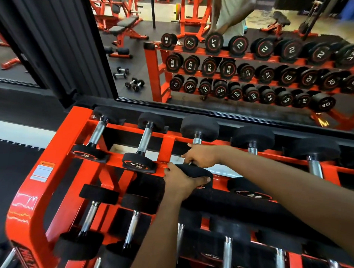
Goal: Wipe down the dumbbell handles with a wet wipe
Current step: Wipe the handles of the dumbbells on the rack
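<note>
- Head view: the dumbbell [199, 127] being worked on lies on the top tier of the rack [57, 149], third from its left end, with its far head toward the mirror [135, 52].
- The left hand [181, 179] clasps the near head from above, fingers curled over its edge.
- The right hand [201, 157] is wrapped round the handle [197, 141] just behind that near head. Only a short stub of bare metal shows next to the far head.
- No wipe is visible; if there is one, it is hidden inside the right hand's grip.
- The step in hand appears to be wiping this handle. A firm left hand should stop the dumbbell rolling in its cradle.
- The right hand should travel the full length up to the far head, twisting as it goes, so the underside and the ridged grip are covered all round.
- The neighbouring dumbbells on the same tier show bare handles; whether they have been wiped cannot be told.
</note>
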`<state>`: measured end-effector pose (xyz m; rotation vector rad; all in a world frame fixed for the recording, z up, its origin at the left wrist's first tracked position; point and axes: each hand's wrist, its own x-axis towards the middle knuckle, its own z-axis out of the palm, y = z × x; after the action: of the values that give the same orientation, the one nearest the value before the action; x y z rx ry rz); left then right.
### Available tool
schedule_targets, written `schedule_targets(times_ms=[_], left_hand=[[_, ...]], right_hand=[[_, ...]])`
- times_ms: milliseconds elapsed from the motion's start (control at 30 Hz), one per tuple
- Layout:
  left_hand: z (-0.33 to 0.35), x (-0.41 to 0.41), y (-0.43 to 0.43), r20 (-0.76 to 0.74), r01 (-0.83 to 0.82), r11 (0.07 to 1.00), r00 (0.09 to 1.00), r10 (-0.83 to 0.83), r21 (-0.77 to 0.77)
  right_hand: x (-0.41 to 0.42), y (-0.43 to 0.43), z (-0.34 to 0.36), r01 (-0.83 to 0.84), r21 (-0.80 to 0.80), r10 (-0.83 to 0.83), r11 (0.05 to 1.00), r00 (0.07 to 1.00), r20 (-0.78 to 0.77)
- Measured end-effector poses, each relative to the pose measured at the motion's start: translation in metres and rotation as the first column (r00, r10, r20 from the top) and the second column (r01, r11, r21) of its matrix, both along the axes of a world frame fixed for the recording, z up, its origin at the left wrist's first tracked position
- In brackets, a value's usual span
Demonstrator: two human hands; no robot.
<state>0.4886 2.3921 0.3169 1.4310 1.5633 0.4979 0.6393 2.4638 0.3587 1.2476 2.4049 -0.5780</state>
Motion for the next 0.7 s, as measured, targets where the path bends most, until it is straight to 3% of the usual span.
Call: schedule_targets(times_ms=[233,300,433,700], left_hand=[[0.003,-0.001,0.0,-0.003,-0.009,1.0,1.0,0.009,-0.007],[0.003,-0.001,-0.001,-0.004,0.0,1.0,1.0,0.0,-0.01],[0.004,-0.001,-0.001,-0.024,0.008,1.0,1.0,-0.008,-0.013],[0.001,0.001,0.0,-0.041,0.015,0.999,0.999,-0.013,0.028]], right_hand=[[0.009,-0.006,0.01,0.046,0.06,-0.04,0.997,0.994,-0.1],[0.012,-0.012,0.003,-0.006,0.114,0.015,0.993,0.997,-0.082],[0.029,-0.025,-0.009,-0.028,0.195,0.068,0.98,0.977,-0.201],[0.048,-0.043,-0.013,-0.077,0.381,0.161,0.921,0.968,-0.193]])
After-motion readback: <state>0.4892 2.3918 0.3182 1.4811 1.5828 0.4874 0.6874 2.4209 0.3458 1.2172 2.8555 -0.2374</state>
